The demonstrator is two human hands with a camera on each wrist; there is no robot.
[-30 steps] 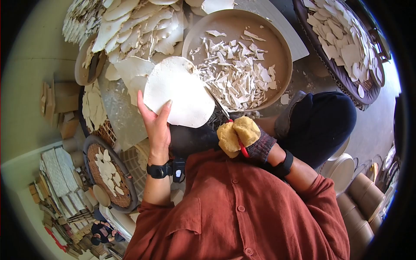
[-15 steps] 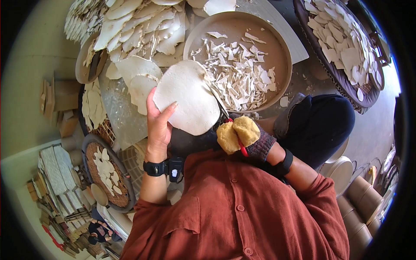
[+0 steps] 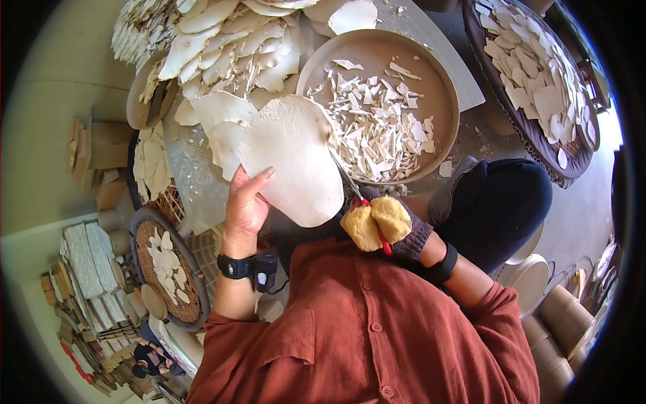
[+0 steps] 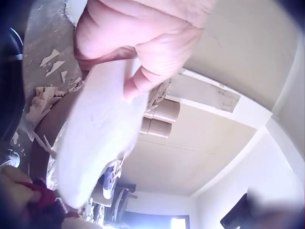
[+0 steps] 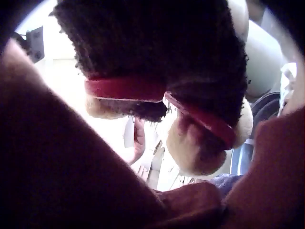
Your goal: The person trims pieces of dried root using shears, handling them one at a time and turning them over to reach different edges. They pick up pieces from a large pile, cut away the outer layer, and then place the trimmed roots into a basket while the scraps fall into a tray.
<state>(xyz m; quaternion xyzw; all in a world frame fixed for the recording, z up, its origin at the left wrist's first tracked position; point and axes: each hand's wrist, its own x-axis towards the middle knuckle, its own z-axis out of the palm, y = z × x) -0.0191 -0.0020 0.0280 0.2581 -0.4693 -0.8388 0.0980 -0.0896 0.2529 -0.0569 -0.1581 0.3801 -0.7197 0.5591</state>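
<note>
In the head view my left hand (image 3: 247, 209) pinches a broad, thin cream-white slice (image 3: 296, 161) by its lower left edge, thumb on top. The same slice (image 4: 102, 119) appears nearly edge-on from the left wrist. My right hand (image 3: 412, 232), in a dark knitted glove, grips scissors (image 3: 348, 179) with red handles. Yellow sponge padding (image 3: 390, 219) covers the fingers at the handles. The blades lie along the slice's right edge, between it and the tray. From the right wrist, the red handles (image 5: 124, 89) cross the glove, with sponge beneath.
A round brown tray (image 3: 457, 121) of white shards (image 3: 383, 135) stands just beyond the scissors. Stacked slices (image 3: 229, 50) rise at the back left; another slice (image 3: 219, 118) lies behind the held one. Baskets of flat pieces stand at right (image 3: 484, 60) and left (image 3: 141, 269).
The held slice has turned and its lower edge has come closer to my body. My left hand has shifted slightly with it. The right hand still grips the scissors; the head view has shifted a little.
</note>
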